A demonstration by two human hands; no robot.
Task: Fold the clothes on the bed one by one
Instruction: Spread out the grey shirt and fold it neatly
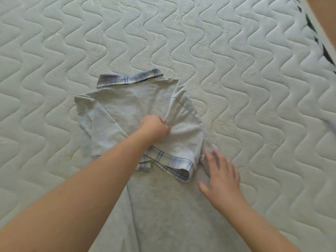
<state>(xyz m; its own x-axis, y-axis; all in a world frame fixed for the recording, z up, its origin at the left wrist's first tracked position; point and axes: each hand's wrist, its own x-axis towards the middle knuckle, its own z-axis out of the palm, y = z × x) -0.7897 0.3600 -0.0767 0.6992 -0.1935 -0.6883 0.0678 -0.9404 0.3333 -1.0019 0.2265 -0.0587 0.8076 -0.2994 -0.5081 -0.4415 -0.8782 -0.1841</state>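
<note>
Now left hand grip bunches shirt mid-back, sleeve alongside.

You're in a bedroom at home, bare quilted mattress with wavy stitching filling your view, no sheet on it, grey polo shirt with plaid collar laid out on top

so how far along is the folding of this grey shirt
Partly done. The grey shirt lies collar-up on the mattress, and the sleeve with the plaid cuff is already folded in over the body. In hand: the left hand pinches fabric at the middle, and the right hand lies flat on the lower edge. Left: the long lower part, not yet folded up.
</note>
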